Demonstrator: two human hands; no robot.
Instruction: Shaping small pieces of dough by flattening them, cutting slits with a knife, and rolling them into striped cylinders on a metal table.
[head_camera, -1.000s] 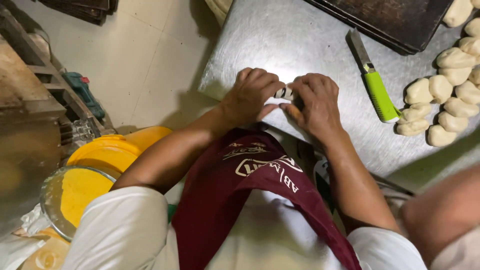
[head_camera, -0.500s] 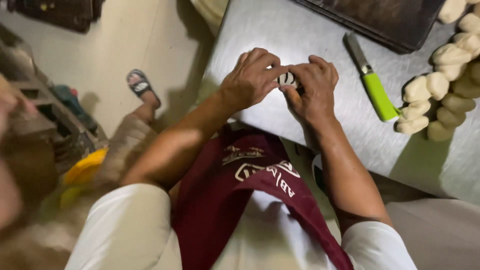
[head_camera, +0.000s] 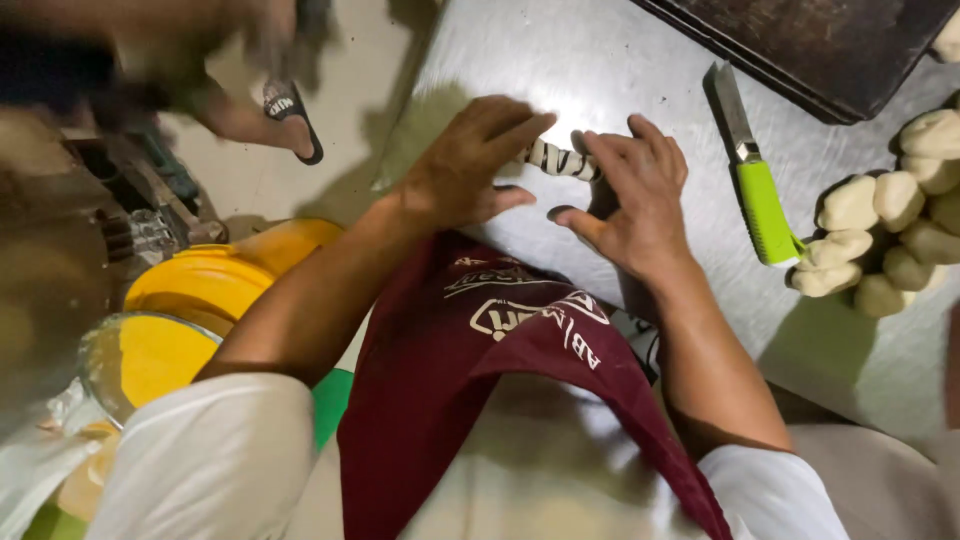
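A short rope of dough with dark and pale stripes (head_camera: 558, 160) lies on the steel table (head_camera: 600, 60). My left hand (head_camera: 468, 165) rests its fingers on the rope's left end. My right hand (head_camera: 632, 195) presses on its right end with fingers spread. The middle of the rope shows between the two hands. Both forearms reach over a maroon apron (head_camera: 500, 380).
A knife with a green handle (head_camera: 758, 190) lies right of my hands. A pile of dough lumps (head_camera: 890, 240) sits at the right edge. A dark baking tray (head_camera: 820, 40) is at the back. Yellow buckets (head_camera: 200, 290) stand on the floor left, near another person's sandalled foot (head_camera: 285, 115).
The dough piece has stretched from a small lump into a longer rope as my hands moved apart. The view shifted; the other person's foot moved further back.
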